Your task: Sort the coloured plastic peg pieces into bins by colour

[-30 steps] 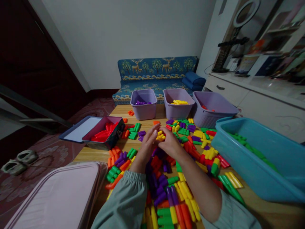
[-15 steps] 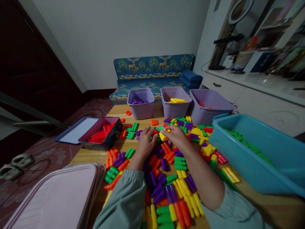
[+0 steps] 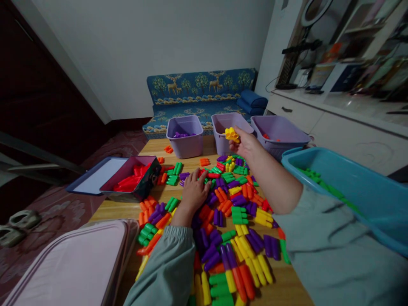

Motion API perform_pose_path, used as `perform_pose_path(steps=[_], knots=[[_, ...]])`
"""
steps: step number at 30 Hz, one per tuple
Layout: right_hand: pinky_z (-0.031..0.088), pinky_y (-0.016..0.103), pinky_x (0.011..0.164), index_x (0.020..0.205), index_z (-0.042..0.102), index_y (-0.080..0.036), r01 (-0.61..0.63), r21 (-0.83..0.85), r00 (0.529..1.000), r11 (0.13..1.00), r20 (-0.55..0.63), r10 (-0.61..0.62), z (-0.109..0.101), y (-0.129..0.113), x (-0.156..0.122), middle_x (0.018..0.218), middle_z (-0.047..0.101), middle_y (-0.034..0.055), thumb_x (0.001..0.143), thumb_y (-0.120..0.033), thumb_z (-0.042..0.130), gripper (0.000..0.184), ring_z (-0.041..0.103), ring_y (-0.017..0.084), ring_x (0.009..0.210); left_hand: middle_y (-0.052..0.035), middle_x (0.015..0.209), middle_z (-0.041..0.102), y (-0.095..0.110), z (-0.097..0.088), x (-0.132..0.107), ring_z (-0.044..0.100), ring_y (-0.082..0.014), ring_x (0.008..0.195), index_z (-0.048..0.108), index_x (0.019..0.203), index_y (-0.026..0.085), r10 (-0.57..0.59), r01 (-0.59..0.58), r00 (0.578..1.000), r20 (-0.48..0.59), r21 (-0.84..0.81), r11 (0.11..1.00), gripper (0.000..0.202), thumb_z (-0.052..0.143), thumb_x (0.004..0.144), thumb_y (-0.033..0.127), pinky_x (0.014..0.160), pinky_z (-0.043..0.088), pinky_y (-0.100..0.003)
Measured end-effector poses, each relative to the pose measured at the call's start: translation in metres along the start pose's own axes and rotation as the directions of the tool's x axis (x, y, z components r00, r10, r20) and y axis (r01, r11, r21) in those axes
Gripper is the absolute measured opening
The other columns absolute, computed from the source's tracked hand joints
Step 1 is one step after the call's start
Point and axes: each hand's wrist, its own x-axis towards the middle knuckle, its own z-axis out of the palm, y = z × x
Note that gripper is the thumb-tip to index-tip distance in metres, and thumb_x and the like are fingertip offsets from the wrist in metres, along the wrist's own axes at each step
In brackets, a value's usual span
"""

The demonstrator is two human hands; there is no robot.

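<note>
Raised in front of the middle purple bin (image 3: 222, 146), my right hand (image 3: 244, 143) is closed on a yellow plastic building piece (image 3: 232, 135). My left hand (image 3: 194, 190) rests on the pile with its fingers spread, touching red and green pieces. All about it on the wooden table lie finger-shaped plastic pieces: purple (image 3: 218, 218), green (image 3: 239, 215), orange (image 3: 207, 215) and yellow (image 3: 245, 247). Some are joined end to end, such as a purple and red one (image 3: 234, 267). The inside of the middle bin is partly hidden by my right hand.
A left purple bin (image 3: 188, 145) holds purple pieces, and a right purple bin (image 3: 295, 142) a few red ones. Green pieces lie in a blue tub (image 3: 338, 170). An open box (image 3: 127, 192) with red pieces stands left, behind a pale lid (image 3: 70, 259). A patterned sofa (image 3: 197, 108) is beyond.
My right hand has lifted from the pile, moving up and away toward the middle purple bin with the yellow piece. My left hand has stayed on the pile, its fingers spread.
</note>
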Motion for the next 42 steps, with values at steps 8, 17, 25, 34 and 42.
perform_pose_path(steps=[8,17,25,34,42], knots=[[0.045,0.014,0.040,0.089,0.057,-0.014,-0.022,0.135,0.990,0.991,-0.134,0.040,0.014,-0.012,0.037,0.057,0.056,-0.0034,0.092,-0.030,0.057,0.017,0.050,0.005,0.041,-0.0217,0.146,0.043,0.031,-0.019,0.025,0.041,-0.0457,0.131,0.050,0.139,0.025,-0.165,0.153,0.954,0.249,0.066,0.986,0.071,0.053,0.080,0.066,0.101,0.034,-0.060],[0.054,0.020,0.052,0.110,0.054,-0.012,0.030,0.137,0.989,0.990,-0.145,-0.010,0.021,-0.024,0.062,0.084,0.059,0.0033,0.094,-0.018,0.047,0.018,0.059,0.009,0.065,-0.0182,0.160,0.020,0.035,-0.005,0.016,0.013,-0.0537,0.142,0.042,0.146,0.029,-0.192,0.194,0.949,0.250,0.015,0.981,0.077,0.042,0.082,0.072,0.098,0.020,-0.078],[0.056,0.028,0.063,0.110,0.056,-0.015,0.219,-0.109,0.976,0.970,0.032,-0.217,0.011,0.001,0.024,0.095,0.063,0.0052,0.086,-0.019,0.057,0.024,0.065,0.013,0.074,-0.0161,0.159,0.025,0.029,-0.003,0.013,0.017,-0.0491,0.143,0.047,0.142,0.031,-0.159,0.157,0.961,0.225,0.024,0.987,0.066,0.041,0.086,0.066,0.101,0.019,-0.077],[0.053,0.034,0.082,0.092,0.071,-0.017,0.484,-0.667,0.875,0.566,0.374,-0.307,-0.054,0.101,-0.042,0.093,0.073,0.0064,0.073,-0.020,0.067,0.019,0.068,0.020,0.086,-0.0151,0.145,0.047,0.016,-0.021,0.004,0.041,-0.0356,0.135,0.063,0.129,0.028,0.012,0.004,0.985,0.171,-0.093,0.996,0.042,0.059,0.087,0.035,0.110,0.033,-0.053],[0.048,0.036,0.097,0.109,0.070,-0.017,0.549,-0.778,0.836,0.307,0.503,-0.222,-0.055,0.089,-0.064,0.115,0.070,0.0083,0.074,-0.016,0.067,0.036,0.064,0.023,0.107,-0.0150,0.110,0.070,0.013,-0.045,-0.029,0.065,-0.0281,0.104,0.071,0.114,0.015,-0.176,0.180,0.983,0.047,-0.131,0.975,0.034,0.060,0.083,0.022,0.092,0.049,-0.039]])
